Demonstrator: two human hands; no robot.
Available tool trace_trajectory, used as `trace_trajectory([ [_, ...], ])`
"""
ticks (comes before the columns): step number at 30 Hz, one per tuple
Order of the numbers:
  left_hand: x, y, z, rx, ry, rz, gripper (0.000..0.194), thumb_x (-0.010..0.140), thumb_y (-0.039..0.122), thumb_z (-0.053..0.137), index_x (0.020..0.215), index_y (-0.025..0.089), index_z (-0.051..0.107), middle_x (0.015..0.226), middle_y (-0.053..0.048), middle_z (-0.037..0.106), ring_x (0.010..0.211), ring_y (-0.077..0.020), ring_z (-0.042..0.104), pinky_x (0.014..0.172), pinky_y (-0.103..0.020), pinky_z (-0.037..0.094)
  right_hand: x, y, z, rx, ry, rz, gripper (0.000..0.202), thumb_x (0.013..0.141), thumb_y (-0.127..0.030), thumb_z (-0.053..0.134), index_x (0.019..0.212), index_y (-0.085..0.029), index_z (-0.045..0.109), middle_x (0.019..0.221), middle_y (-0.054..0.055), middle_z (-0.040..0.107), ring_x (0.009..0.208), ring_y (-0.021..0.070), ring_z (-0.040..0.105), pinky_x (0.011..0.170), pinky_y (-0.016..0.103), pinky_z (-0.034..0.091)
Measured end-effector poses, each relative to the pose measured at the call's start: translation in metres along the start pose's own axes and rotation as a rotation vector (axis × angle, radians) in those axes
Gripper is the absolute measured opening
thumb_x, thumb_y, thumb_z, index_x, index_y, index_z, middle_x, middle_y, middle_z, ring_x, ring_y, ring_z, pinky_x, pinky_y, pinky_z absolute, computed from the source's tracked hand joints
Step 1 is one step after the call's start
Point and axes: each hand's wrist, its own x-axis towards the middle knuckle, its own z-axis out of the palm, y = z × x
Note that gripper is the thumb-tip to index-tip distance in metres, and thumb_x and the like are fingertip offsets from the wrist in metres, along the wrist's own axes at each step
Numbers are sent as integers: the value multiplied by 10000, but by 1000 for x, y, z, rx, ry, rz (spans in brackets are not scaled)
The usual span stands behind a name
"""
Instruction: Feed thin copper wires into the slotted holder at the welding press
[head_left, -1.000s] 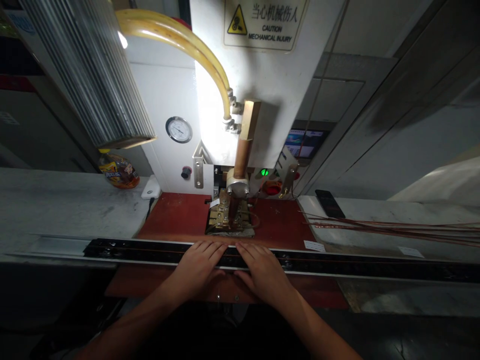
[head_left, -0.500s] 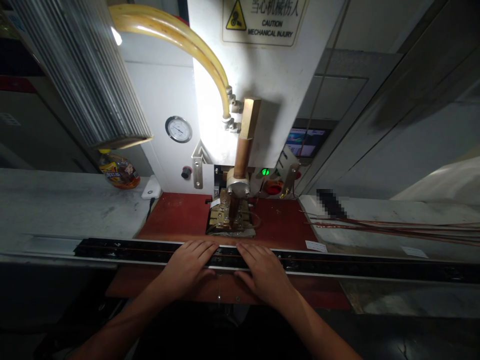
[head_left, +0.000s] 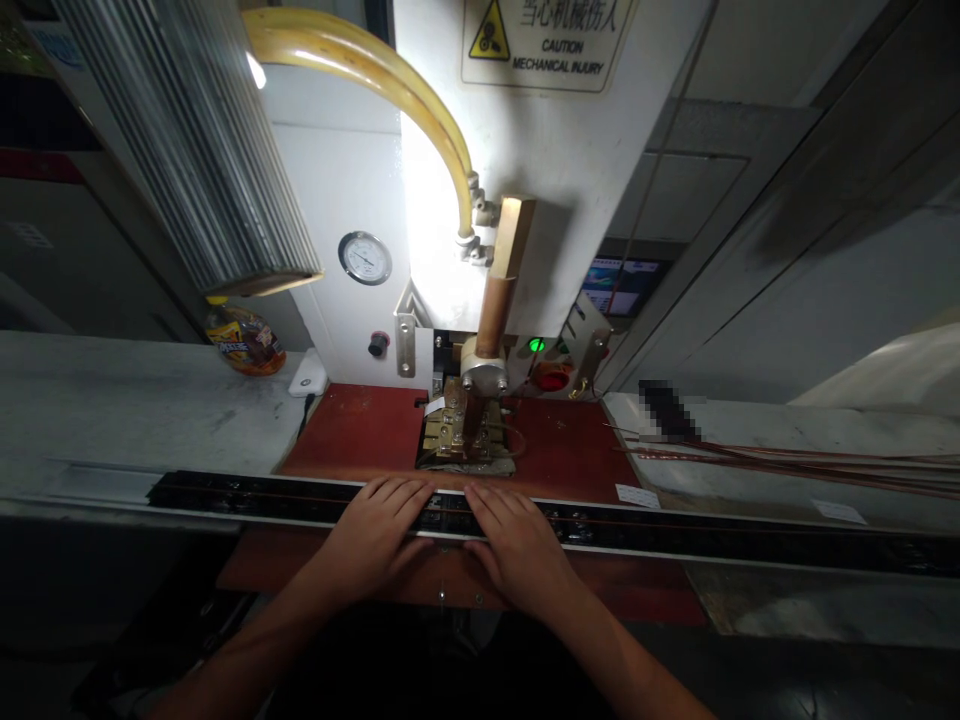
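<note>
A long pale channel [head_left: 315,523] with a black lining [head_left: 255,495] and a thin copper-coloured wire along it lies across the front of the machine. My left hand [head_left: 381,535] grips it left of the middle, fingers over the top and thumb along the near edge. Just to the right, my right hand [head_left: 521,545] holds the channel in the same way. A short stretch of black lining shows between the two hands. Behind them stands a brass clamp block [head_left: 442,435] beneath a copper rod [head_left: 496,310]; the channel is apart from both.
Red boards [head_left: 345,430] flank the clamp block. Several copper rods [head_left: 787,465] and a white label [head_left: 637,497] lie at right. A drink bottle [head_left: 246,340] and a white box [head_left: 307,375] stand at left. A ribbed metal lamp housing [head_left: 202,170] and yellow hoses [head_left: 360,60] hang above.
My view has shifted a little, so the machine sits further right in it. Relative to the machine, both hands and the channel have moved slightly left. The grip looks the same.
</note>
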Motion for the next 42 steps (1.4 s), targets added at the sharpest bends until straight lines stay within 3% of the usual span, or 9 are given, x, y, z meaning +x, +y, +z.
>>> trace_trajectory([
  [4, 8, 11, 4, 31, 50, -5, 519, 969, 436, 595, 1403, 154, 554, 1390, -128, 647, 1257, -280, 583, 1107, -446, 395, 1, -2, 1, -7, -1, 0, 555, 964, -275, 596, 1481, -99, 498, 1480, 157, 573, 1313, 283, 551, 1127, 447, 416],
  [13, 21, 25, 16, -14, 11, 39, 560, 965, 433, 608, 1458, 186, 504, 1414, -114, 625, 1282, -269, 554, 1116, -432, 376, 0, -4, 4, -28, 20, -6, 553, 973, -273, 581, 1486, -87, 495, 1491, 166, 562, 1350, 272, 534, 1153, 439, 408],
  [27, 17, 24, 25, 6, 23, 49, 528, 984, 392, 584, 1455, 166, 510, 1412, -127, 628, 1274, -276, 567, 1102, -442, 378, -4, -4, 22, -75, 81, 12, 552, 1007, -331, 552, 1497, -86, 491, 1541, 155, 506, 1415, 274, 479, 1200, 443, 352],
  [34, 17, 23, 27, 14, 25, 43, 517, 979, 404, 605, 1433, 168, 534, 1401, -111, 644, 1255, -276, 581, 1086, -433, 391, -4, -3, 22, -64, 57, 3, 580, 1015, -344, 538, 1533, -102, 442, 1581, 138, 455, 1461, 265, 419, 1237, 461, 302],
  [42, 17, 25, 24, 8, 16, 37, 518, 980, 396, 603, 1434, 158, 528, 1409, -113, 635, 1254, -279, 575, 1085, -431, 384, -2, -4, 16, -55, 52, 0, 555, 1016, -326, 527, 1511, -84, 471, 1562, 149, 480, 1424, 292, 468, 1207, 454, 341],
])
